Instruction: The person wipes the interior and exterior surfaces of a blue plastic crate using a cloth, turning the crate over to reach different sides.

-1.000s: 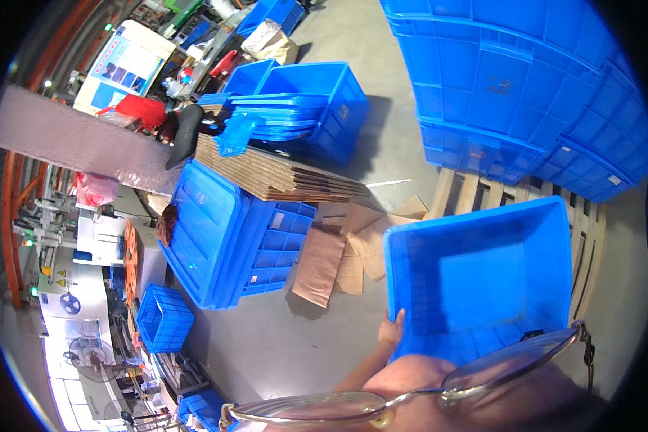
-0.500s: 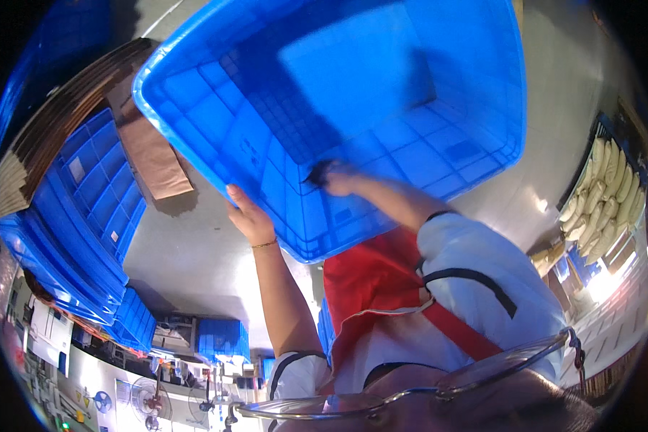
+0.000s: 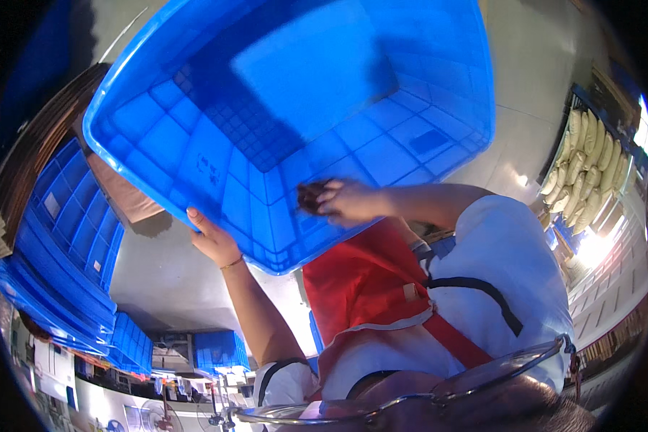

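A large blue plastic crate (image 3: 381, 151) is tilted with its open side toward me, its inner walls and bottom in sight. My left hand (image 3: 216, 241) grips its near left rim, thumb on the edge and the other fingers hidden behind the wall. Inside the crate, by the near wall, my right hand (image 3: 353, 203) is closed round a dark brown crumpled rag (image 3: 312, 196). The rag is slightly blurred, and it seems to lie against or just above the crate's surface.
Stacked blue crates (image 3: 57, 259) stand at left beside flattened brown cardboard (image 3: 126, 189). On the right lies a pile of pale, long sacks (image 3: 583, 165) in a dark container. Another blue crate (image 3: 219, 351) and fans (image 3: 162, 416) are farther off. Grey floor (image 3: 173, 277) surrounds the crate.
The crate and my left hand have shifted to the left in view. My right hand with the rag has moved toward the near rim, away from the inner corner.
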Motion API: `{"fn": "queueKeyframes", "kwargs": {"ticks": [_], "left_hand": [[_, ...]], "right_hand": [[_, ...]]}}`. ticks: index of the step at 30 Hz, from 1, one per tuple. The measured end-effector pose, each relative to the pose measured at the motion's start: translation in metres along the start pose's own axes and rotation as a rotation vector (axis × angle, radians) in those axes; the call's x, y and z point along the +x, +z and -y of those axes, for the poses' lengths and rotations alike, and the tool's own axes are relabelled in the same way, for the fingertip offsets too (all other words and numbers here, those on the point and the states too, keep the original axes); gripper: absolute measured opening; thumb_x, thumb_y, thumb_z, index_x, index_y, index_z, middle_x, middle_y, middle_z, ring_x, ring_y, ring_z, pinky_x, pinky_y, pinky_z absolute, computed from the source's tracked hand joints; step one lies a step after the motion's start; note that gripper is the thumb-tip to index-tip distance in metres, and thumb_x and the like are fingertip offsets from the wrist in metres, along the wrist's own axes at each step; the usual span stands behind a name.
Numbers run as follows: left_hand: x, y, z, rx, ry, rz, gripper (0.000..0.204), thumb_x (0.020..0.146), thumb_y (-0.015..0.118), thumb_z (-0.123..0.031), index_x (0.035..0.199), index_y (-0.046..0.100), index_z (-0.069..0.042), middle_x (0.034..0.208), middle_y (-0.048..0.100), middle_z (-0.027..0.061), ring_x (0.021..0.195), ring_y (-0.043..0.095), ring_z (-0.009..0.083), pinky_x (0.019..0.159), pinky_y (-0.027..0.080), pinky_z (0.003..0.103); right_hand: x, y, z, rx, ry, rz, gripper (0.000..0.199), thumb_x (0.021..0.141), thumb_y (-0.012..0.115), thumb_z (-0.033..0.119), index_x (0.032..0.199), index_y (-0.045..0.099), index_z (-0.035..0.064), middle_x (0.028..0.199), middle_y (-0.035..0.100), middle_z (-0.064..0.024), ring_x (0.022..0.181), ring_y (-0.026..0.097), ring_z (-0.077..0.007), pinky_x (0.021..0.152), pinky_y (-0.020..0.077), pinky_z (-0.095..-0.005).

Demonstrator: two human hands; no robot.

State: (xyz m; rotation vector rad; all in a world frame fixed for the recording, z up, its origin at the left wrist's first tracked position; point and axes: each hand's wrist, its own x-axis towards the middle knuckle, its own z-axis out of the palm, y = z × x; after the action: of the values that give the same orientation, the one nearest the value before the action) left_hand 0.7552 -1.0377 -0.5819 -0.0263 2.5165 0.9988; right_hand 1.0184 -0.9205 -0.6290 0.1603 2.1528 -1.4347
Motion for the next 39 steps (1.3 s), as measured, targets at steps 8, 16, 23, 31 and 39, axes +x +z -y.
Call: {"fn": "queueKeyframes", "kwargs": {"ticks": [8,16,23,31,39], "left_hand": [[0.004,0.003,-0.024,0.079,0.056,0.035,0.047,0.085,0.063,-0.035,0.095,0.062,0.011,0.084,0.066,0.0157,0.071,0.058,0.0192,0.064,0.046,0.033],[0.008,-0.002,-0.011,0.184,0.013,-0.012,0.040,0.083,0.067,-0.029,0.093,0.062,0.010,0.085,0.066,0.0171,0.072,0.059,0.0198,0.065,0.047,0.034],[0.005,-0.002,-0.008,0.036,-0.023,0.018,0.051,0.090,0.055,-0.039,0.098,0.057,0.012,0.085,0.062,0.0114,0.076,0.054,0.0177,0.068,0.044,0.030],[0.052,-0.009,-0.039,-0.278,0.139,0.123,0.059,0.096,0.036,-0.046,0.116,0.048,0.008,0.106,0.054,0.0107,0.096,0.047,0.0170,0.085,0.037,0.030],[0.079,0.003,-0.051,-0.057,0.143,0.131,0.051,0.095,0.044,-0.040,0.113,0.049,0.007,0.099,0.057,0.0092,0.090,0.050,0.0150,0.081,0.040,0.028]], "right_hand": [[-0.193,-0.111,-0.074,-0.450,0.440,-0.118,0.027,0.076,0.052,0.021,0.098,0.065,0.0130,0.108,0.059,-0.0068,0.102,0.052,-0.0276,0.088,0.0408,-0.0413],[-0.125,-0.263,-0.113,-1.255,0.367,-0.492,0.031,0.080,0.050,0.016,0.109,0.056,0.0049,0.119,0.052,-0.0098,0.117,0.043,-0.0236,0.098,0.0352,-0.0390],[-0.028,-0.313,-0.215,-1.840,0.474,-0.157,0.043,0.081,0.050,0.024,0.118,0.054,0.0026,0.127,0.049,-0.0125,0.124,0.038,-0.0295,0.104,0.0257,-0.0482],[-0.113,-0.112,-0.231,-0.766,0.773,0.223,0.023,0.085,0.052,0.021,0.100,0.061,0.0061,0.113,0.056,-0.0141,0.108,0.050,-0.0283,0.094,0.0372,-0.0450],[0.077,-0.122,-0.117,-0.001,-0.050,-0.486,0.026,0.084,0.053,0.022,0.106,0.061,0.0094,0.119,0.056,-0.0058,0.120,0.043,-0.0276,0.097,0.0312,-0.0457]]}}
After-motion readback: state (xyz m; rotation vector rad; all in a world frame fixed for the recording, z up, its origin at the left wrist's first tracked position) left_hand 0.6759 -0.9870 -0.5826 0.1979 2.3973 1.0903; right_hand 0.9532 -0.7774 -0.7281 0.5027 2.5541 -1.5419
